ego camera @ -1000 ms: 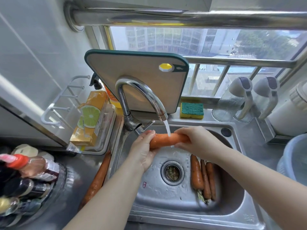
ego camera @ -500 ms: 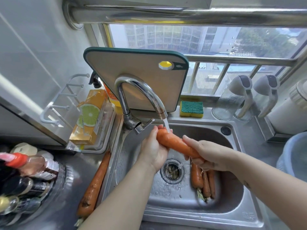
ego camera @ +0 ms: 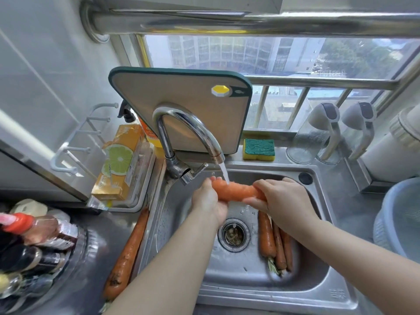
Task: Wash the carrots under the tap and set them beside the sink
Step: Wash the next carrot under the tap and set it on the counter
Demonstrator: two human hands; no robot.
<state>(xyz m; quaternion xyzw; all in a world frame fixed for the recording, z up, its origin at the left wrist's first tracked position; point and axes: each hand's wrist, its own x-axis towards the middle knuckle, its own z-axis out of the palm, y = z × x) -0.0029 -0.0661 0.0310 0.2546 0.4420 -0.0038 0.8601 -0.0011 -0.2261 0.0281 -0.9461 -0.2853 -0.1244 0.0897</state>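
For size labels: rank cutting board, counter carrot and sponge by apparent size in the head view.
Largest: green-rimmed beige cutting board
Then: long orange carrot on the counter
Smallest: green-and-yellow sponge

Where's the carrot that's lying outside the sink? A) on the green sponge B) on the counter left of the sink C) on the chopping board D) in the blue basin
B: the long carrot lies on the steel counter along the left rim of the sink; the left hand and right hand grip a second carrot under the tap.
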